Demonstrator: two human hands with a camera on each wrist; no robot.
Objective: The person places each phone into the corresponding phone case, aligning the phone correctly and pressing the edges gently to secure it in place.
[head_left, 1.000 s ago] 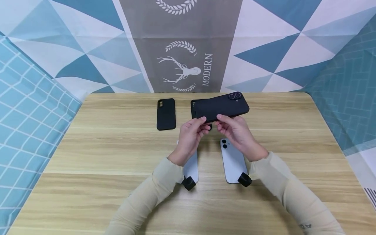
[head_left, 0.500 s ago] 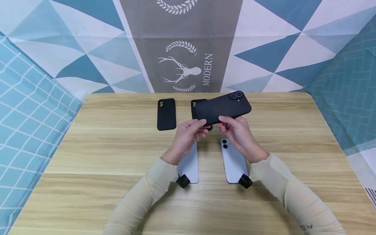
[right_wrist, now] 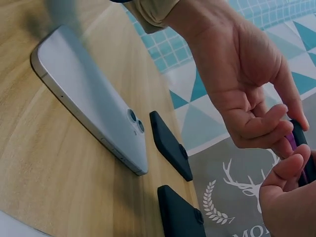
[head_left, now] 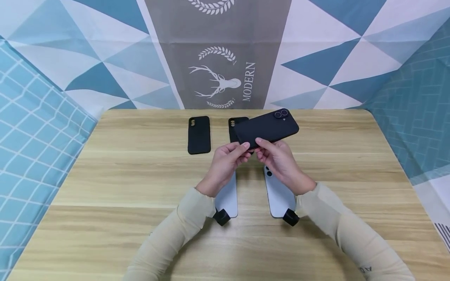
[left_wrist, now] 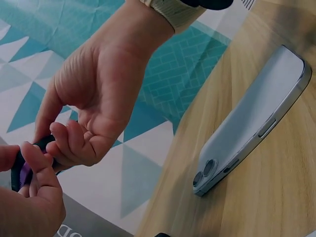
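Both hands hold a phone in a black case (head_left: pixel 265 128), tilted above the back of the table with its two camera lenses at the upper right. My left hand (head_left: pixel 225 164) pinches its lower left corner, thumb on the back. Close beside it, my right hand (head_left: pixel 283 164) pinches the lower edge, also thumb on top. In the right wrist view, curled fingers of both hands meet at the cased phone (right_wrist: pixel 297 133), where a purple strip shows. The side facing away in the head view is mostly hidden.
One black phone case (head_left: pixel 199 136) lies at the back left. Another black case (head_left: pixel 233 132) is partly covered by the held phone. Two pale blue phones lie below the forearms, a left phone (head_left: pixel 228 197) and a right phone (head_left: pixel 277 197), on the wooden table (head_left: pixel 123 175).
The hands keep hold of the cased phone and shift it slightly. My left hand moved a little left, then back toward the right hand; the right thumb has slid slightly left along the edge.
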